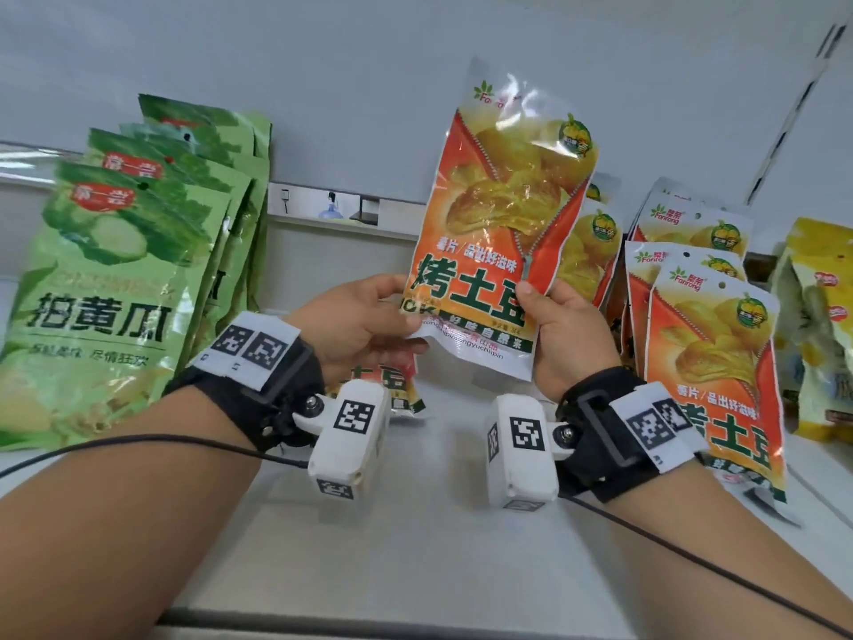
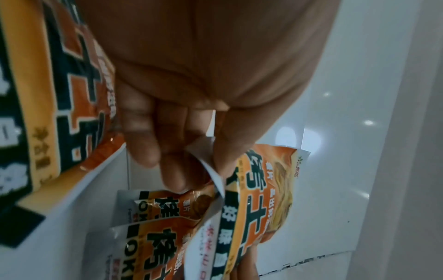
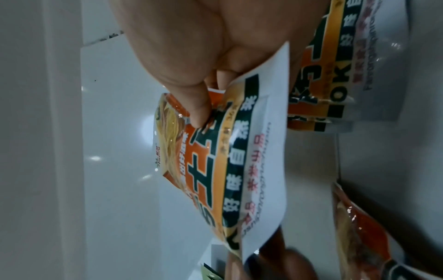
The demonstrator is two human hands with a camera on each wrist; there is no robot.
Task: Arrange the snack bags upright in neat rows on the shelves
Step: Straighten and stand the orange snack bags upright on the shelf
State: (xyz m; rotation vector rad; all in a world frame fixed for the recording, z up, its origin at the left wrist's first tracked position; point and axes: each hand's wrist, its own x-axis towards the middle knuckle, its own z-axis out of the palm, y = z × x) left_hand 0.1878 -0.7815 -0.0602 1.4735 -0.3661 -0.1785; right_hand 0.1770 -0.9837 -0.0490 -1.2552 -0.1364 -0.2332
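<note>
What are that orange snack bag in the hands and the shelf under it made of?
The orange snack bag, held by the left hand and right hand, looks like thin glossy plastic film: it crinkles and throws bright glare. The shelf appears to be a smooth white board, perhaps painted metal or laminate; the pictures cannot settle which.

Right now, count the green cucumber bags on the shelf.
4 show, all in one leaning row at the left: the front bag, second bag, third bag and rear bag. More may be hidden behind.
</note>
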